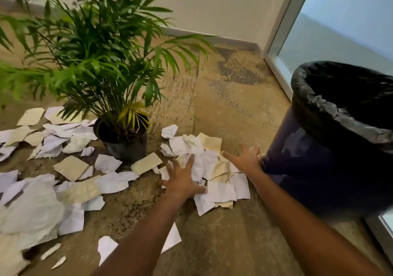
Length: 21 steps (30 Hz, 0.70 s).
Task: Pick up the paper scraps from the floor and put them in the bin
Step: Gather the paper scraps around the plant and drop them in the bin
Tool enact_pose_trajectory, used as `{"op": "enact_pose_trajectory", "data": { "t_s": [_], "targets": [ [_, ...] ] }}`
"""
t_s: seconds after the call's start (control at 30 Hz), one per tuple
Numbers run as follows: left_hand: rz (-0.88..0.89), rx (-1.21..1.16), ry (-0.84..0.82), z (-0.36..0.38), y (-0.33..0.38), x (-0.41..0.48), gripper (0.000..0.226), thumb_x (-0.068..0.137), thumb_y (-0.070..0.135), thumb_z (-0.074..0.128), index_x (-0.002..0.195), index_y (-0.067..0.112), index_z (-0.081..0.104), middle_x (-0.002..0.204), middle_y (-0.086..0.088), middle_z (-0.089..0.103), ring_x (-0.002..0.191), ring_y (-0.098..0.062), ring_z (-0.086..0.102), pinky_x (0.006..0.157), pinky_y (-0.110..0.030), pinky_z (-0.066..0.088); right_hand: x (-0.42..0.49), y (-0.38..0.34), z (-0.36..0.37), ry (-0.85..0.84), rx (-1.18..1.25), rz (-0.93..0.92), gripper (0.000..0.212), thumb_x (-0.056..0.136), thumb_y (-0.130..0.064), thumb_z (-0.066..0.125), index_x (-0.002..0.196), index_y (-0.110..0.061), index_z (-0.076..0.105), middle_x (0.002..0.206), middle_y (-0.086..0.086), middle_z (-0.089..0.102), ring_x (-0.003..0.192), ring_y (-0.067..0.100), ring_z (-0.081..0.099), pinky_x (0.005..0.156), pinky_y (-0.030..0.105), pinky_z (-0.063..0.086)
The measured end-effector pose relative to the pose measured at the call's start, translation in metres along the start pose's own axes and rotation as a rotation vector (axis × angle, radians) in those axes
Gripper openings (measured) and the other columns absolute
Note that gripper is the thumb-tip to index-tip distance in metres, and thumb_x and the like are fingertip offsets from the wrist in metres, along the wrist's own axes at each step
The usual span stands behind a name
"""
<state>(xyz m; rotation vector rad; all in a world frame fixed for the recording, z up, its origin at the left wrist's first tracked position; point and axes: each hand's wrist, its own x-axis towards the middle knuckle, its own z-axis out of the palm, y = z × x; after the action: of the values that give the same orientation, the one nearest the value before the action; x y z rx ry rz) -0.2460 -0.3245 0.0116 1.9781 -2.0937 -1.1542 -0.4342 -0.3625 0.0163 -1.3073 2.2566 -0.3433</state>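
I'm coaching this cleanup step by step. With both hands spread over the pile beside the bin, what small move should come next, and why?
Probably draw the two hands together to bunch the scraps. The left hand lies flat and open on the paper pile, the right hand is open at its far edge, and neither grips anything yet. The lined bin stands right beside the pile.

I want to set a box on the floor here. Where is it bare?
Bare carpet lies between the potted plant, the bin and the back wall. Scraps crowd the floor under both hands and spread left of the pot.
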Motion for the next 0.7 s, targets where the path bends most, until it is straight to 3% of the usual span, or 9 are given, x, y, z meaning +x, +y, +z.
{"op": "enact_pose_trajectory", "data": {
  "t_s": [0.1, 0.2, 0.33, 0.53, 0.7],
  "targets": [
    [-0.016, 0.066, 0.008, 0.006, 0.001, 0.002, 0.099, 0.081, 0.045, 0.067, 0.149, 0.034, -0.003, 0.157, -0.014, -0.019, 0.145, -0.036, -0.017, 0.115, -0.062, 0.012, 0.017, -0.004, 0.001, -0.067, 0.077, 0.067, 0.088, 0.077, -0.062, 0.06, 0.145, -0.017, 0.028, 0.157, 0.014, -0.01, 0.142, 0.041, 0.011, 0.114, 0.052, 0.025],
    [-0.02, 0.054, 0.08, 0.008, -0.001, 0.001, 0.084, 0.083, 0.042, 0.066, 0.148, 0.033, 0.013, 0.158, -0.013, -0.006, 0.146, -0.034, -0.004, 0.114, -0.059, 0.019, 0.025, -0.008, 0.004, -0.183, 0.013, 0.029, 0.089, 0.079, -0.064, 0.055, 0.146, -0.012, 0.027, 0.158, 0.016, 0.007, 0.142, 0.037, 0.019, 0.114, 0.049, 0.027],
    [0.001, 0.023, 0.204, 0.01, -0.005, -0.002, 0.058, 0.089, 0.036, 0.059, 0.14, 0.029, 0.034, 0.151, -0.013, 0.018, 0.142, -0.03, 0.017, 0.112, -0.053, 0.028, 0.012, -0.005, 0.012, -0.217, -0.16, -0.048, 0.089, 0.076, -0.07, 0.052, 0.145, -0.02, 0.029, 0.156, 0.014, 0.012, 0.143, 0.039, 0.009, 0.113, 0.054, 0.018],
    [0.02, 0.126, 0.304, 0.008, -0.007, -0.01, 0.04, 0.095, 0.03, 0.049, 0.135, 0.025, 0.04, 0.14, -0.013, 0.033, 0.133, -0.029, 0.033, 0.107, -0.042, 0.038, -0.026, 0.004, 0.012, -0.273, -0.213, -0.145, 0.085, 0.073, -0.069, 0.056, 0.142, -0.024, 0.034, 0.156, 0.017, 0.013, 0.142, 0.04, 0.013, 0.115, 0.05, 0.02],
    [0.004, -0.163, 0.26, 0.003, -0.012, -0.018, 0.032, 0.092, 0.013, 0.055, 0.124, 0.011, 0.052, 0.132, -0.016, 0.049, 0.122, -0.031, 0.048, 0.1, -0.034, 0.044, -0.06, 0.006, 0.012, -0.363, -0.257, -0.149, 0.096, 0.07, -0.06, 0.069, 0.147, -0.027, 0.023, 0.157, 0.018, 0.003, 0.143, 0.041, 0.001, 0.116, 0.05, 0.013]
  ]
}}
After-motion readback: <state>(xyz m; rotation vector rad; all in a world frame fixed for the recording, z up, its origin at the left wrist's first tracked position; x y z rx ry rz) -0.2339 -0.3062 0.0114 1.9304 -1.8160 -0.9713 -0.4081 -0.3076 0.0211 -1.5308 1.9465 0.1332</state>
